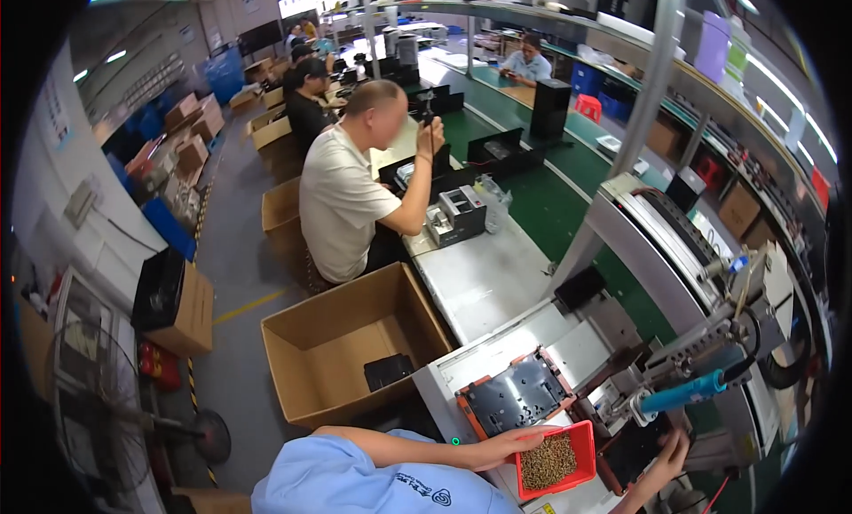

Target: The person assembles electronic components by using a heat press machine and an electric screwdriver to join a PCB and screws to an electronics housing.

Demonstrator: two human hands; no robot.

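Note:
My left hand point(513, 445) grips the upper left rim of a small red tray point(583, 432). A heap of small brass-coloured screws point(548, 462) fills the bottom of the tray. To its right, my right hand point(667, 461) has its fingers curled at the right edge of a black panel point(628, 452), which is partly hidden by the tray. Beyond the tray lies a black plate with holes point(516, 391) in an orange-red fixture point(469, 409). Just past my right hand, a teal cylindrical screwdriver point(683, 393) is mounted on a machine arm.
A large open cardboard box point(319, 359) stands left of the bench, with a black piece point(388, 371) inside. A co-worker point(342, 190) sits beyond it, holding a black tool. A metal post point(643, 97) rises by the green conveyor point(532, 190). A fan point(200, 436) stands at left.

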